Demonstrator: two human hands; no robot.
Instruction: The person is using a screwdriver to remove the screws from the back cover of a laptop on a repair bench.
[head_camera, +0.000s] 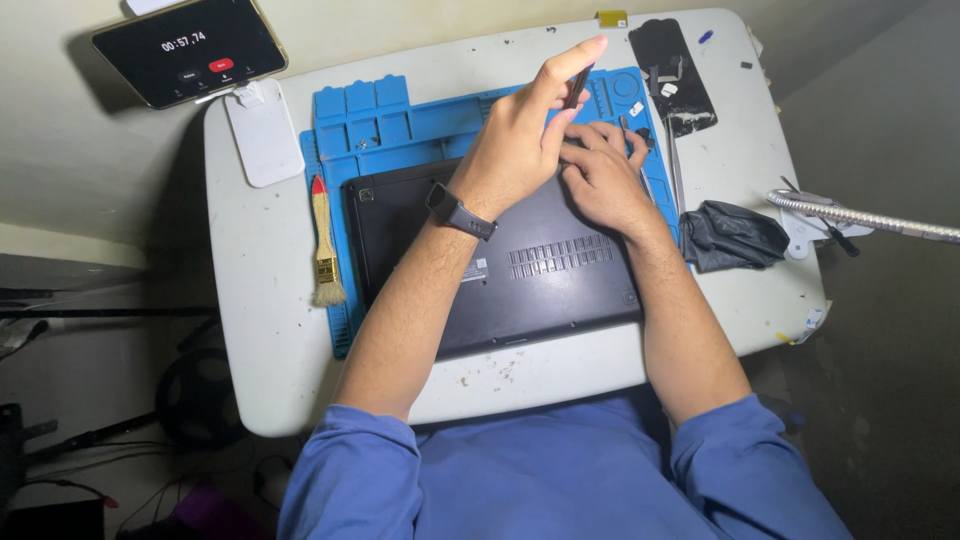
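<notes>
The left hand (525, 125) is pinching a dark screwdriver (578, 85) upright in a closed grip over the black laptop (500, 260), lying upturned on a blue mat (400, 115). The right hand (600, 175), fingers curled and holding nothing visible, is pressing the laptop's far edge. A brush (324, 245) is lying to the left, a black cloth (735, 235) to the right, on the worktop (260, 330).

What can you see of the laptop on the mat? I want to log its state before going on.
The laptop lies shut and upside down, its dark, matte bottom cover facing up, on a blue work mat on the white table. A row of vent slots and a small label show on the cover. The right hand rests on its far edge; the left hand holds a thin dark tool above it. Both forearms hide parts of it.
</notes>
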